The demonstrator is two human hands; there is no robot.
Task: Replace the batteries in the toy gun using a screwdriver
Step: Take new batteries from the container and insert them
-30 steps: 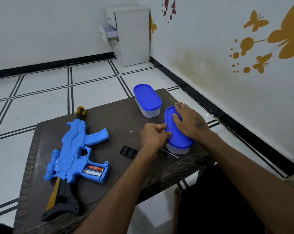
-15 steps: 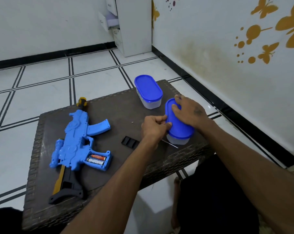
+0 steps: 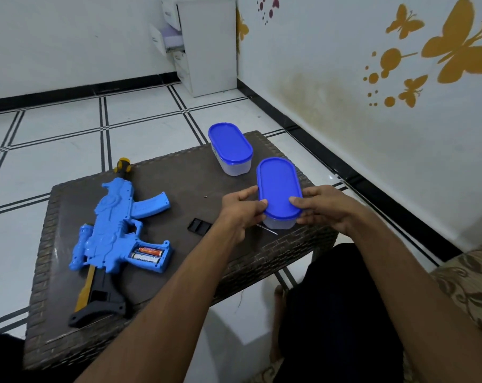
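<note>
On the right half of the dark woven counter (image 3: 179,183), near the front edge, both hands grasp a clear container (image 3: 279,223) capped with a blue lid (image 3: 278,187). The left hand (image 3: 241,210) holds its left side with the thumb on the lid's rim; the right hand (image 3: 324,207) holds the right side in the same way. A thin metal screwdriver shaft (image 3: 270,230) pokes out from under the container, its handle hidden. Just left of the left hand lies a small black battery cover (image 3: 199,225).

On the left half of the counter lies the blue toy gun (image 3: 115,230), flat on its side, muzzle pointing far, black and yellow stock near. Its grip compartment is uncovered, with two batteries (image 3: 147,254) inside.

A second lidded container (image 3: 230,148) stands at the far right corner, apart from the first. A tiny screw (image 3: 205,196) sits between the gun and the containers.
</note>
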